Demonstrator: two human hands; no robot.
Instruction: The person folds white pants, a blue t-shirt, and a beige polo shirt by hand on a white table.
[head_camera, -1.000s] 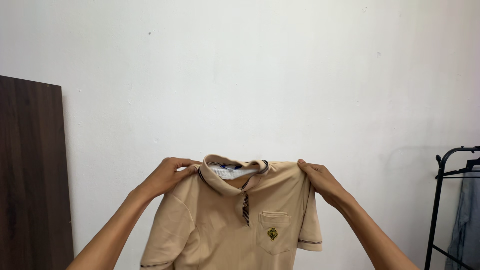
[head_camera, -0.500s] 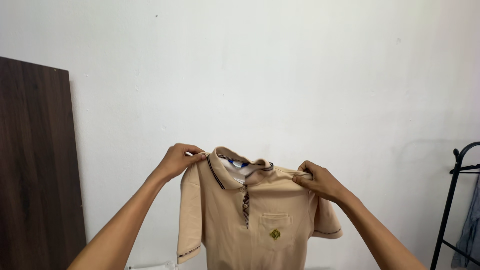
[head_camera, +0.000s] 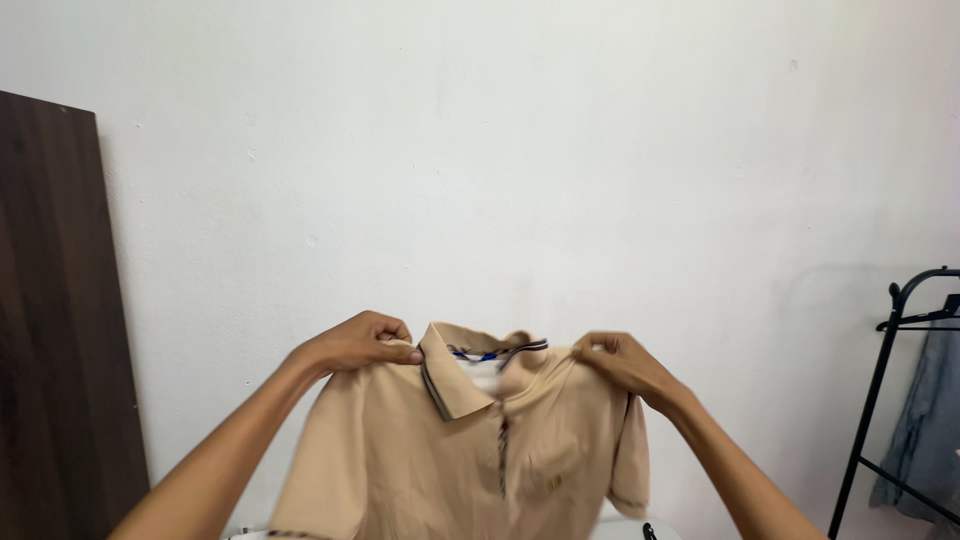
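- Background: a plain white wall (head_camera: 560, 150), with a dark wooden board (head_camera: 55, 320) leaning upright against it at the left edge and a black metal garment rack (head_camera: 885, 400) at the right, from which a blue-grey garment (head_camera: 925, 420) hangs.
- Central object: a beige polo shirt (head_camera: 470, 450), held up in the air in front of the wall, front side facing the camera, collar uppermost and body hanging freely below (the fabric is motion-blurred, so the chest details are hard to make out).
- Left hand (head_camera: 360, 343): grip closed on the shirt's shoulder just beside the collar, fingers curled over the seam.
- Right hand (head_camera: 620, 365): grip closed on the opposite shoulder, pinching the cloth at about the same height.
- Rationale of the hold: two pinches at the shoulders, set apart, appear to let the garment's own weight draw it flat and straight.
- Lower edge: a pale surface shows faintly beneath the hem; what it is cannot be told.
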